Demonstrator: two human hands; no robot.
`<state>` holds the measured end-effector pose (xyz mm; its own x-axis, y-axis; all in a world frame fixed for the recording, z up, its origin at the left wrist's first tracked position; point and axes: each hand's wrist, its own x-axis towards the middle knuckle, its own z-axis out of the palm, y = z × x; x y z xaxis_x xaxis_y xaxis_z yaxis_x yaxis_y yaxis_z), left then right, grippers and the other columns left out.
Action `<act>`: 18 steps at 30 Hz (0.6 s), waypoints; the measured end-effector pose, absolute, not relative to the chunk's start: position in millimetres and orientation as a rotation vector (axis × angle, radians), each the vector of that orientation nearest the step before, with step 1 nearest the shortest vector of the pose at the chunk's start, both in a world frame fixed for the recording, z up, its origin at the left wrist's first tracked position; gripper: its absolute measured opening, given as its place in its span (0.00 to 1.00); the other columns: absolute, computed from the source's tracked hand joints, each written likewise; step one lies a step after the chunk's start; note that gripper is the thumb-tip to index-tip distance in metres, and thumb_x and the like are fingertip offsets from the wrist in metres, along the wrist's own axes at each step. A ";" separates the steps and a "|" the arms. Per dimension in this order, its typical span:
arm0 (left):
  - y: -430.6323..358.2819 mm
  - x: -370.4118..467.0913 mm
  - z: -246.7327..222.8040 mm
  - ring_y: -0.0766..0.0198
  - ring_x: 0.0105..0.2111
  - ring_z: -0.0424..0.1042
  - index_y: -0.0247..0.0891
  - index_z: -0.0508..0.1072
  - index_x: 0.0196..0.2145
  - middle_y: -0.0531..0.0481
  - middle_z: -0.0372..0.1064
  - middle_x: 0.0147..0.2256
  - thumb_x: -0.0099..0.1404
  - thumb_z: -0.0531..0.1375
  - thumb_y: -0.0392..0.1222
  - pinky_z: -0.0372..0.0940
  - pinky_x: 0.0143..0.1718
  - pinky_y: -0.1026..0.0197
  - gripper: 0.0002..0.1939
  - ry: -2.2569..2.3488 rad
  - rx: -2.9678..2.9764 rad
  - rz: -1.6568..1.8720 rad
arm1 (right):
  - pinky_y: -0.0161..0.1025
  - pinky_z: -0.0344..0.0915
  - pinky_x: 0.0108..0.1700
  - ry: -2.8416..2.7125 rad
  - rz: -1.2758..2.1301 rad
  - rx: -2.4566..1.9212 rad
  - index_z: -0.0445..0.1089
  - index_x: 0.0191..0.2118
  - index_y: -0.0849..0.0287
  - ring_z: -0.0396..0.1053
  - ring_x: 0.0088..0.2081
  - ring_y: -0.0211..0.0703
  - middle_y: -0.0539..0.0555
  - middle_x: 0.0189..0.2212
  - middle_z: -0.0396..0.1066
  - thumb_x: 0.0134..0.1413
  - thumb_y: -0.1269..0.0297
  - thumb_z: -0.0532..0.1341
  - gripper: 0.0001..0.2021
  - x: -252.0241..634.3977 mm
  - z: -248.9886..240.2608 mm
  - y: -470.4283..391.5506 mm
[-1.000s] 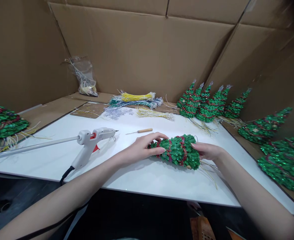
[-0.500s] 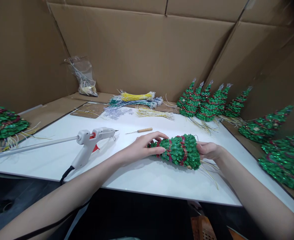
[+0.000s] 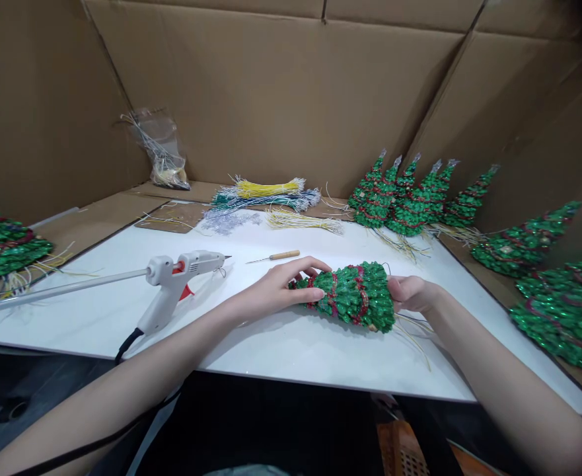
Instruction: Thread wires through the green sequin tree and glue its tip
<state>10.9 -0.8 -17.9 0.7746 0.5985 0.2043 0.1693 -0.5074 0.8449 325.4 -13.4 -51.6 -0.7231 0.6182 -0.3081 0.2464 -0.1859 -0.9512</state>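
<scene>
A green tree with red garlands (image 3: 353,296) lies on its side on the white table (image 3: 291,354), its narrow end to the left. My left hand (image 3: 285,284) grips that narrow end between thumb and fingers. At the wide base is my right hand (image 3: 412,294), closed, with its fingertips partly hidden behind the tree's edge. Thin yellow and dark wires (image 3: 417,327) stick out of the base below my right hand. What the right fingertips pinch, if anything, is hidden.
A white glue gun (image 3: 172,284) stands left, its cord running under my left arm. Behind lie a wooden-handled awl (image 3: 285,254) and wire bundles (image 3: 271,190). Several upright trees (image 3: 412,201) stand back right, others (image 3: 563,317) lie right, and one (image 3: 6,244) is left. Cardboard walls surround the table.
The whole view has shifted slightly. Both hands keep nearly the same places on the tree.
</scene>
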 end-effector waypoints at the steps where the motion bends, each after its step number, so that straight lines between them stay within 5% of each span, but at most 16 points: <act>1: -0.7 10.9 -18.2 0.59 0.48 0.67 0.46 0.68 0.53 0.49 0.67 0.51 0.67 0.58 0.49 0.61 0.47 0.60 0.18 0.575 2.066 0.604 | 0.42 0.65 0.34 -1.792 2.003 -0.990 0.62 0.25 0.60 0.65 0.26 0.41 0.54 0.24 0.67 0.48 0.39 0.59 0.25 325.0 -51.7 -13.4; 18: -2.4 12.5 -16.7 0.59 0.48 0.66 0.46 0.69 0.52 0.49 0.68 0.49 0.67 0.59 0.47 0.60 0.48 0.60 0.17 0.610 2.065 0.599 | 0.36 0.51 0.21 -1.752 2.034 -0.737 0.52 0.14 0.58 0.46 0.16 0.33 0.44 0.11 0.45 0.47 0.37 0.62 0.31 300.9 -37.9 -18.8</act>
<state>12.5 -2.4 -16.7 0.7636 0.6185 0.1855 0.1963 -0.4961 0.8458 300.9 -18.8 -37.9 -0.8012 0.5782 -0.1544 0.0671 -0.1695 -0.9832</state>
